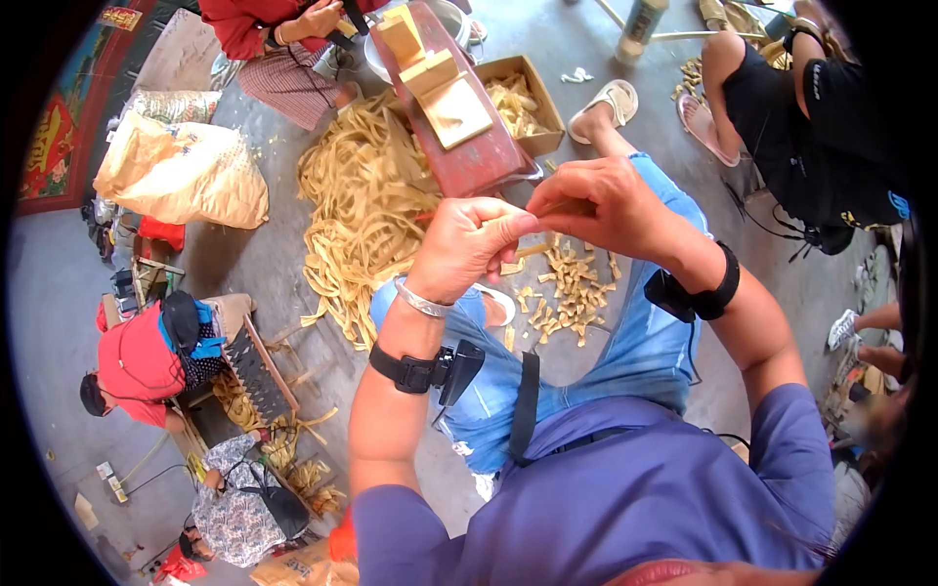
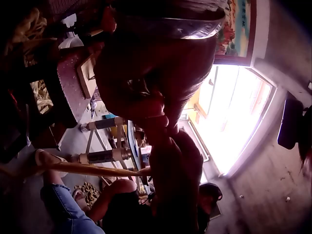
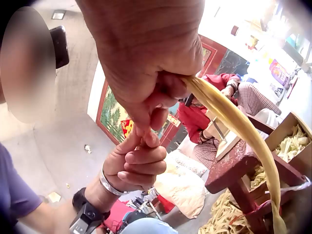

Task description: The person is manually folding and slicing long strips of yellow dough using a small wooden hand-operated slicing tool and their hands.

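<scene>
In the head view both hands meet at the fingertips above the lap. The right hand [image 1: 601,207] has its fingers curled round a tan strip, which in the right wrist view shows as a long flat strip [image 3: 234,119] hanging from the fist. The left hand [image 1: 467,246], wearing a silver bangle, pinches with thumb and forefinger at the right fingertips; the right fingers partly hide what lies between them. In the left wrist view the hands are dark, and the strip [image 2: 92,169] runs off to the left.
A red bench [image 1: 479,171] bears a wooden block tool [image 1: 454,107]. Beside it lie a pile of long strips [image 1: 352,195] and a cardboard box [image 1: 549,107]. Small knotted pieces [image 1: 572,293] lie on the floor between the legs. Other people sit around.
</scene>
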